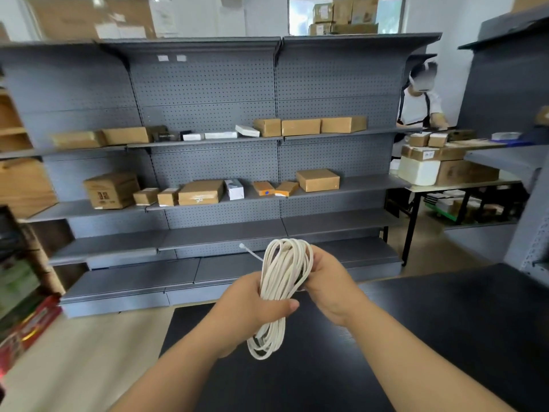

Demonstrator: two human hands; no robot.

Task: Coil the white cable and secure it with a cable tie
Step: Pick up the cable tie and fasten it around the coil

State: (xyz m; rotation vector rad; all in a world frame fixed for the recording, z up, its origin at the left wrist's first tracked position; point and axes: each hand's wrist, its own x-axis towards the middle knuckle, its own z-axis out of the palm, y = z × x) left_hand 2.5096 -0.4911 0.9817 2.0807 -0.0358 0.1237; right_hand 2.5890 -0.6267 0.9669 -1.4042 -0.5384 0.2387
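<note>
White cable coil (284,264) stands upright, leaning right. Left hand (252,304) grips its middle; right hand (329,281) clasps its top, fingertips hidden.

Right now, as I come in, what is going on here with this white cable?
A person holds the white cable, already coiled into a bundle, with both hands above a black table. The left hand grips the bundle around its middle. The right hand holds the upper loops from the side. A cable tie sticks out to the left behind the coil; whether it is fastened cannot be seen.
</note>
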